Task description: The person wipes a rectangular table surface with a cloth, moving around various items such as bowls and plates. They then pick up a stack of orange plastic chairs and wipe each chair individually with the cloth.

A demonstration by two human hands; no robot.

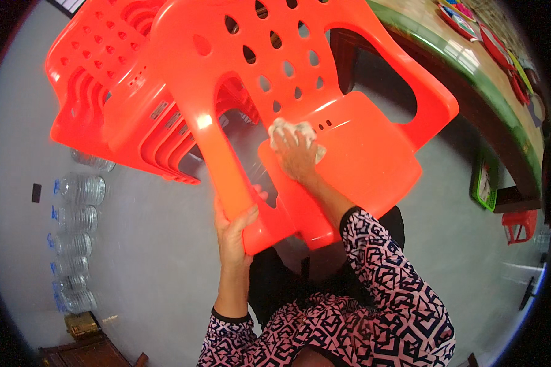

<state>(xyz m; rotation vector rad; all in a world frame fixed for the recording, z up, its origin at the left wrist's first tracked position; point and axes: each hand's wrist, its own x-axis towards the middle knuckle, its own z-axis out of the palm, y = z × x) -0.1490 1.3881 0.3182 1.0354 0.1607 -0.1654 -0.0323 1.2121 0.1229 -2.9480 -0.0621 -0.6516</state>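
Observation:
A red plastic armchair (355,147) with drop-shaped holes in its backrest stands tilted in front of me. My left hand (231,229) is wrapped round the front end of its left armrest, fingers partly hidden behind the plastic. On the left rear part of the seat, my right hand (297,158) presses a crumpled whitish cloth (292,129) against the surface. The cloth bunches out beyond my fingertips, beside two small slots in the seat.
A stack of red chairs (113,131) stands at the left. Several clear water bottles (76,217) with blue tops line the floor. A green-edged counter (447,55) curves along the right, with a green basket (487,183) and a small red stool (519,226) near its base.

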